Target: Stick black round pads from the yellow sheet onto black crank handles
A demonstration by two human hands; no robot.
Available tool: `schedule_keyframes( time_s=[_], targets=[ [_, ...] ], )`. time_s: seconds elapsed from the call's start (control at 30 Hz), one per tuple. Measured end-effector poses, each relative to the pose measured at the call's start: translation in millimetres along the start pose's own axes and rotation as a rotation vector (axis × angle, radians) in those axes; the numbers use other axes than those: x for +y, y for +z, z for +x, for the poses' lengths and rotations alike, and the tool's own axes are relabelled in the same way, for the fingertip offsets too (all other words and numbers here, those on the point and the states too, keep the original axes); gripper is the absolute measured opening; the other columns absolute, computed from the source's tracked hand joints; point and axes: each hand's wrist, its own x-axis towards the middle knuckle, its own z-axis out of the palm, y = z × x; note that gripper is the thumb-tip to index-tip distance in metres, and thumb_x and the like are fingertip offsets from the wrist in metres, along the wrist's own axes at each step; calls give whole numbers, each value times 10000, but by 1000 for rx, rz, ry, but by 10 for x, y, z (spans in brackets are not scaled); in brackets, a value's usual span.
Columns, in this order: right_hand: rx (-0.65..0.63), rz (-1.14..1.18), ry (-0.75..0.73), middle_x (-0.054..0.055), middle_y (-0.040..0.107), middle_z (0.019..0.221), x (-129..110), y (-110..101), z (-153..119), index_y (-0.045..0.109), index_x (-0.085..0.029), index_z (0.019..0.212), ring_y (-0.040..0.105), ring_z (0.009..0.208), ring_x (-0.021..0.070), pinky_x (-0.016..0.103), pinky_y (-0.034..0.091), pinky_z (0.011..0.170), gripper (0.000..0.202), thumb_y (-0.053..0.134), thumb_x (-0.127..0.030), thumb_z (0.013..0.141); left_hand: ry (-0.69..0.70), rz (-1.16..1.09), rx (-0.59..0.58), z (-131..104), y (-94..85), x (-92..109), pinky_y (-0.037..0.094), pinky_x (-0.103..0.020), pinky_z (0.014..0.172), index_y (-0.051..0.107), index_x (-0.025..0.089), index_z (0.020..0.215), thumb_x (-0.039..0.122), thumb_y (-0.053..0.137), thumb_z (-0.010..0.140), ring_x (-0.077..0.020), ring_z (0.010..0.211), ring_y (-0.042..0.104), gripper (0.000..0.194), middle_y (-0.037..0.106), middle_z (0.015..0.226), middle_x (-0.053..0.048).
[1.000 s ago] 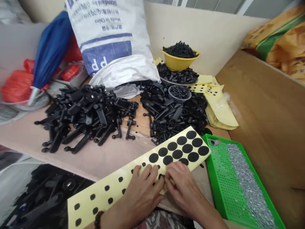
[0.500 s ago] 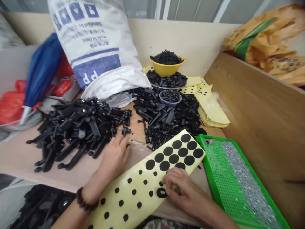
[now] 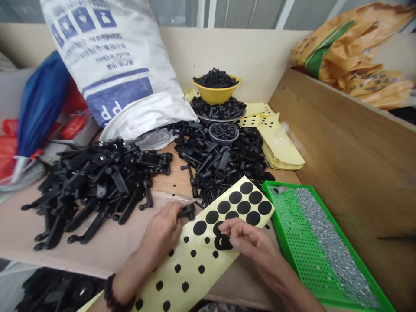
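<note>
A yellow sheet [image 3: 208, 260] bearing large black discs at its far end and small black dots nearer me lies slantwise before me. My left hand [image 3: 164, 229], with a beaded bracelet on its wrist, is closed on a black plastic part [image 3: 187, 211] above the sheet's left edge. Over the sheet's right side, my right hand [image 3: 250, 240] pinches a black ring-shaped sticker [image 3: 222, 242] between thumb and fingers. Black crank handles [image 3: 100, 186] are heaped to the left of my left hand.
A green tray [image 3: 302, 247] of small metal pieces stands at the right. Behind the sheet are a pile of black parts [image 3: 224, 164], a yellow bowl [image 3: 217, 93] and stacked yellow sheets [image 3: 281, 147]. A white sack [image 3: 120, 65] leans at the back left.
My left hand has taken hold of a black part beside the handle heap and brought it over the sheet. My right hand has lifted the black ring a little. The view has shifted slightly.
</note>
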Motion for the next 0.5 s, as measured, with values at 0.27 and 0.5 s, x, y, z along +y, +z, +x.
schedule_keyframes(
  time_s=[0.27,0.5],
  targets=[
    [26,164,56,70,627,1006,117,88,142,529,-200,613,541,938,229,335,403,819,214,662,-341,703,293,-72,17,-304,106,88,546,-382,808,553,186,1018,37,376,803,-227,976,625,317,651,1105,-117],
    [-22,320,125,47,619,984,100,131,164,537,-189,616,528,794,174,286,393,707,205,681,-311,697,231,-220,-57,-293,39,201,509,-285,624,512,198,977,61,372,816,-176,705,617,254,652,803,-35]
  ],
)
